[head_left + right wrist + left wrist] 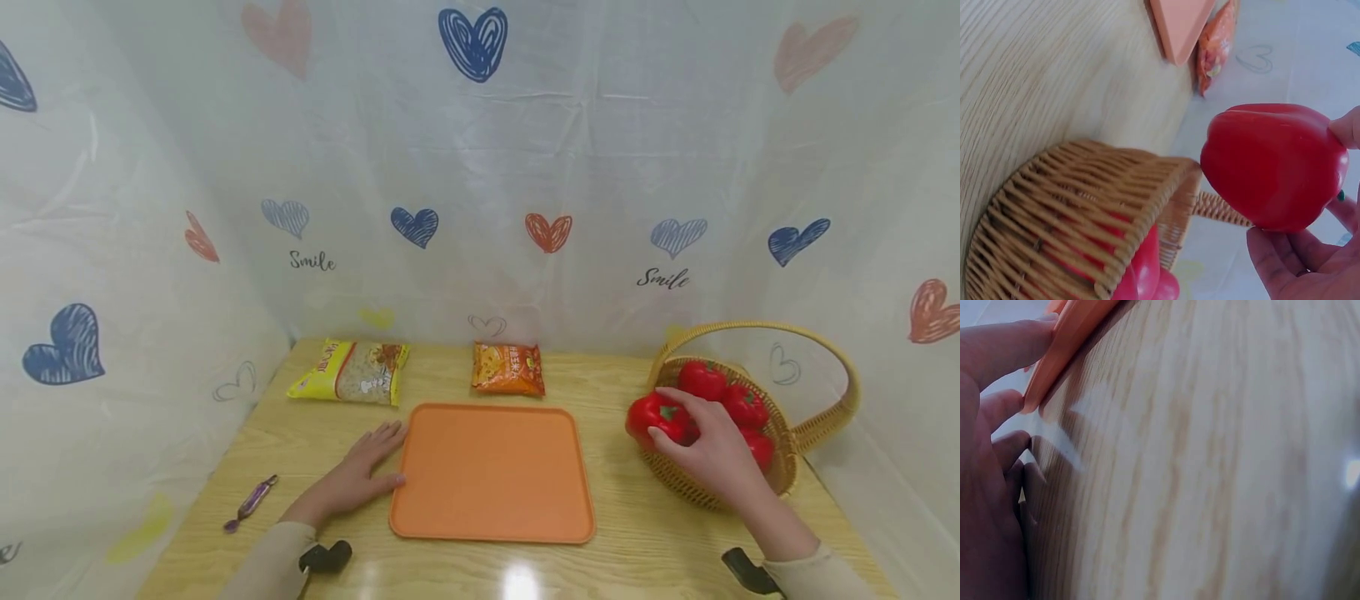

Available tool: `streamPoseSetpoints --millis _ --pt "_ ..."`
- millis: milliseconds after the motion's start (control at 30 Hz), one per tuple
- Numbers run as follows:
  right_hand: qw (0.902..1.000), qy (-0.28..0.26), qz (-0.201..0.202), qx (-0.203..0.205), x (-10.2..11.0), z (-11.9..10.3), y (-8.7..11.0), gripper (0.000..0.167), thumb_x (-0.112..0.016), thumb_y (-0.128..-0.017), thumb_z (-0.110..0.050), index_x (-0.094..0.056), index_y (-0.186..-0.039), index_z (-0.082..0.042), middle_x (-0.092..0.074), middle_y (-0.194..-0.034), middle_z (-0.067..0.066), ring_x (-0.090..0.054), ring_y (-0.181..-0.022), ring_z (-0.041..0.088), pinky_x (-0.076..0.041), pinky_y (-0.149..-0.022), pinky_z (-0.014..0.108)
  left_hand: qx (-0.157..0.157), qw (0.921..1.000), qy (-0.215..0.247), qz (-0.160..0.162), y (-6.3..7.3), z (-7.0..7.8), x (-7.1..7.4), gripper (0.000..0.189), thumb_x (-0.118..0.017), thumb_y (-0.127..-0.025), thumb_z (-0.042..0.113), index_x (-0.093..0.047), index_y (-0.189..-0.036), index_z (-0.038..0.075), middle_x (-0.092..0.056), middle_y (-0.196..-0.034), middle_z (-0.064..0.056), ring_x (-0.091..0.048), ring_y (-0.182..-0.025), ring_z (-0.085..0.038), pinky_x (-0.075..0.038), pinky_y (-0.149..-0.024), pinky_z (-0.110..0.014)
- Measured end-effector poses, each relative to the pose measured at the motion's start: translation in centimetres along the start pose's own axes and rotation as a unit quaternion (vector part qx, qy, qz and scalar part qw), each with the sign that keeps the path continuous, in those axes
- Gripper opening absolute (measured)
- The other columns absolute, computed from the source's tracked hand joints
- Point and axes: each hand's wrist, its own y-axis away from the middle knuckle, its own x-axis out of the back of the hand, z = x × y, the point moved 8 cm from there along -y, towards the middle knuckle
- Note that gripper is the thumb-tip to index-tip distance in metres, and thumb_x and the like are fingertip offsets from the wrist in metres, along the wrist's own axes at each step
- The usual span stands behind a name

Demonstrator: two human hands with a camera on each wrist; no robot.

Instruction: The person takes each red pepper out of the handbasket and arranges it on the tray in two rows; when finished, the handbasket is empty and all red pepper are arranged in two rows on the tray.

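Observation:
My right hand (712,442) grips a red bell pepper (654,417) between thumb and fingers, over the left rim of a wicker basket (678,479). In the right wrist view the same bell pepper (1275,165) shows large, held above the basket's rim (1154,206). Several more red bell peppers (703,380) lie in the basket. My left hand (358,475) rests beside an orange tray (491,475), fingers straight and fingertips at its left edge. The left wrist view has the thumb and a finger touching the tray's rim (1066,350).
Behind the tray lie a yellow snack bag (352,371) and a small orange snack packet (508,369). A thin purple-wrapped item (251,503) lies at the left of the wooden table (615,508). The basket's arched handle (757,326) stands up. A heart-printed curtain (480,158) hangs behind.

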Motion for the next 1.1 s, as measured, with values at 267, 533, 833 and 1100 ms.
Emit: streamPoseSetpoints --millis 267,533,833,1100 --pt "0.9998 -0.003 0.004 0.020 -1.4 -0.8 -0.6 0.057 -0.083 -0.084 -0.030 -0.061 -0.134 -0.011 -0.064 -0.116 0.015 -0.055 -0.102 0.031 -0.052 -0.082 0.051 0.000 1.0000 -0.005 -0.004 -0.1 -0.1 -0.2 0.076 -0.067 -0.098 0.041 -0.035 -0.159 0.007 -0.026 -0.165 -0.019 -0.015 -0.153 -0.042 -0.006 -0.122 -0.056" --pt "0.9993 -0.022 -0.004 0.029 -3.4 -1.3 -1.0 0.058 -0.083 -0.084 -0.028 -0.061 -0.135 -0.014 -0.064 -0.120 0.012 -0.056 -0.108 0.030 -0.051 -0.090 0.054 0.004 1.0000 -0.005 -0.005 0.0 0.1 0.0 0.076 -0.067 -0.098 0.041 -0.035 -0.158 0.006 -0.026 -0.165 -0.020 -0.015 -0.153 -0.042 -0.006 -0.123 -0.055" --pt "0.9982 -0.038 -0.003 0.045 -5.9 -2.4 -1.9 0.056 -0.085 -0.080 -0.023 -0.064 -0.131 -0.013 -0.066 -0.117 0.010 -0.057 -0.105 0.029 -0.056 -0.085 0.049 -0.004 0.9999 -0.010 -0.005 0.0 0.5 0.2 0.076 -0.067 -0.098 0.039 -0.036 -0.157 0.003 -0.027 -0.163 -0.023 -0.016 -0.152 -0.045 -0.007 -0.121 -0.064" --pt "0.9972 -0.051 -0.027 0.047 -7.9 -4.6 -2.6 0.056 -0.085 -0.080 -0.025 -0.065 -0.131 -0.014 -0.066 -0.120 0.011 -0.055 -0.108 0.030 -0.058 -0.082 0.046 -0.008 0.9999 -0.010 -0.002 0.0 0.4 0.1 0.076 -0.067 -0.098 0.039 -0.036 -0.157 0.003 -0.028 -0.163 -0.022 -0.017 -0.152 -0.045 -0.008 -0.120 -0.063"
